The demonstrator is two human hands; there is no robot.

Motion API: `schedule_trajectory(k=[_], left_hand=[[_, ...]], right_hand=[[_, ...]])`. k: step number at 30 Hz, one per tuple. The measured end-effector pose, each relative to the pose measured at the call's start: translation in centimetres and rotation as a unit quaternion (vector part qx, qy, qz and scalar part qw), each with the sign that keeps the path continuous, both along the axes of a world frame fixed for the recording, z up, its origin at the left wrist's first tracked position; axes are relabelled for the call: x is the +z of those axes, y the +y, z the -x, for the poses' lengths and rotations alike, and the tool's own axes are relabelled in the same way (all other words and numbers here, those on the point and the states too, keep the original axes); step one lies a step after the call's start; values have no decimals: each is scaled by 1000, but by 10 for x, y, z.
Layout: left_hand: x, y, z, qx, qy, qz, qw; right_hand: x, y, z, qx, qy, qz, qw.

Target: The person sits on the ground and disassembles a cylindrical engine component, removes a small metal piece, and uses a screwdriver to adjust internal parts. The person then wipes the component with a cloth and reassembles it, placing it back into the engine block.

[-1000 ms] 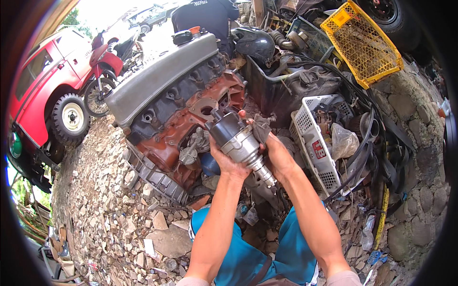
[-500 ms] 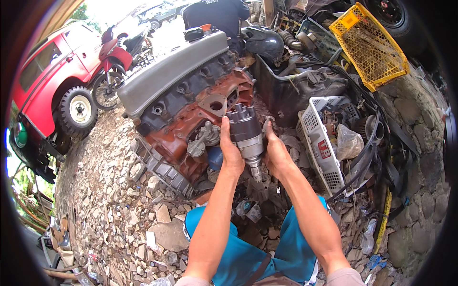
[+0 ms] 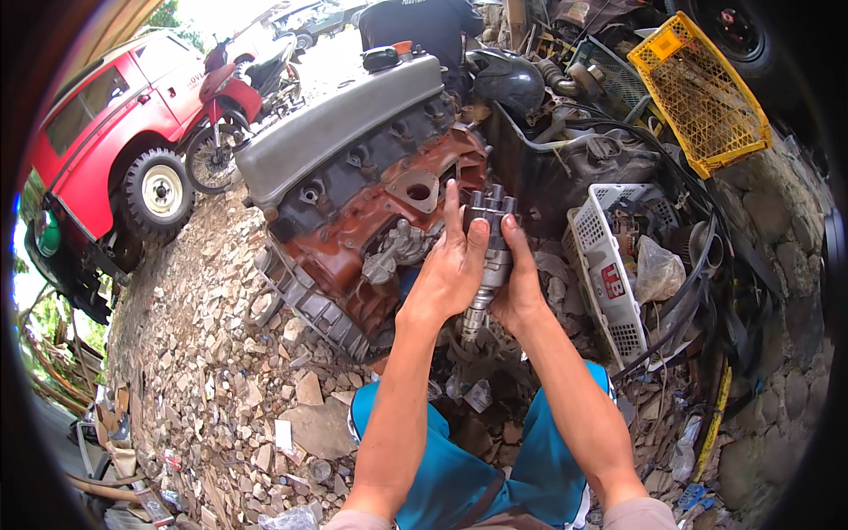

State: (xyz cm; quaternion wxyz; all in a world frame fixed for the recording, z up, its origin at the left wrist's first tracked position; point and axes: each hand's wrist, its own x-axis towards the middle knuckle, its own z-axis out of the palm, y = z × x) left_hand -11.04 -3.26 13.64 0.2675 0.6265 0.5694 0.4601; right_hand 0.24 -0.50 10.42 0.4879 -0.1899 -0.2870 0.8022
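I hold a distributor (image 3: 495,253), with a black cap and long silver shaft, upright between both hands. My left hand (image 3: 455,274) is wrapped round its left side, thumb on the cap and index finger stretched up. My right hand (image 3: 519,274) grips its right side, thumb near the cap's top. Just behind stands an engine with rust-red block (image 3: 331,265), dark head and grey valve cover (image 3: 336,119). Its round flanged opening (image 3: 397,190) shows left of the cap. A cast metal part (image 3: 393,247) on the block is partly hidden by my left hand.
A white crate of parts (image 3: 609,318), a yellow crate (image 3: 698,97), a helmet (image 3: 512,79) and black hoses are at right, by a stone wall. A red off-road car (image 3: 115,115) and motorbike (image 3: 221,141) stand left. A person (image 3: 402,31) is behind the engine. Loose rubble (image 3: 221,371) covers the ground.
The distributor has swung from tilted to more upright and moved a little right. My left hand has climbed the cap, its index finger now raised. The surrounding scene has shifted rightward in view.
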Motion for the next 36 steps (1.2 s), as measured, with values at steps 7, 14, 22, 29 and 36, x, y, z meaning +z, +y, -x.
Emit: schedule_trajectory(k=[7,14,22,29,36], left_hand=[[7,-4,20,-17,42,-116,992],[-20,17,22,-82,-132,100,983],[-25,13,14,-242,-11,201,949],[-14,4,-2,-197,-380,35,903],[-35,13,-34,-120,-585,-126,792]], right_hand=[[12,1,-17,-7,-38,-39,998],[19,7,-47,-41,25,-57,997],[30,22,-95,-118,41,-63,990],[24,22,-108,-132,39,-48,989],[23,20,-101,-105,72,-59,990]])
